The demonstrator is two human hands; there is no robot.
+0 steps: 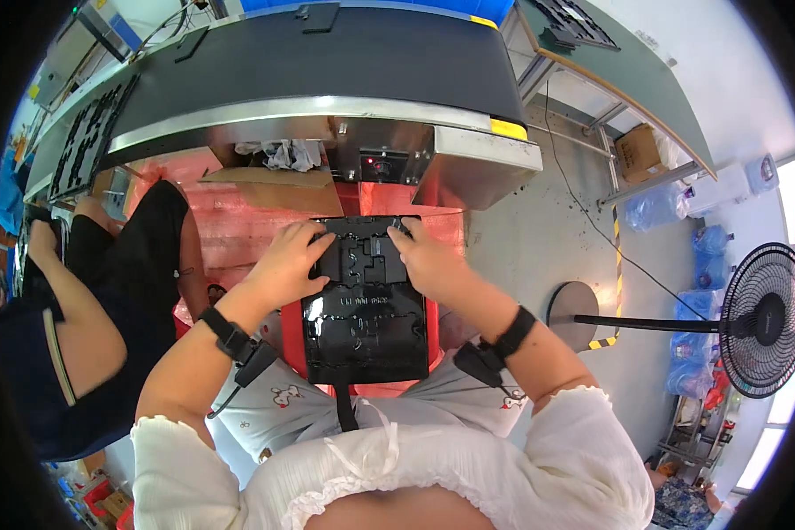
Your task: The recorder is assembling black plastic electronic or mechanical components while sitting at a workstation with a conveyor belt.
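Observation:
A glossy black moulded plastic panel (365, 331) lies in front of me between my thighs, with ridges and cut-out shapes across its far half. My left hand (284, 263) grips its far left edge, thumb and fingertips bent over the top. At the far right corner, my right hand (435, 263) holds the panel with its fingers curled over the edge. Undersides of both grips are hidden. Beneath the panel, red edges of a support (294, 340) show on either side. A black strap (344, 406) hangs from its near edge.
Ahead runs a black conveyor belt (327, 66) with a metal frame; an open cardboard box (278, 190) sits under it. A co-worker's arm (88, 340) is close on my left. A black fan (762, 320) stands right, and a green-topped table (632, 97) is far right.

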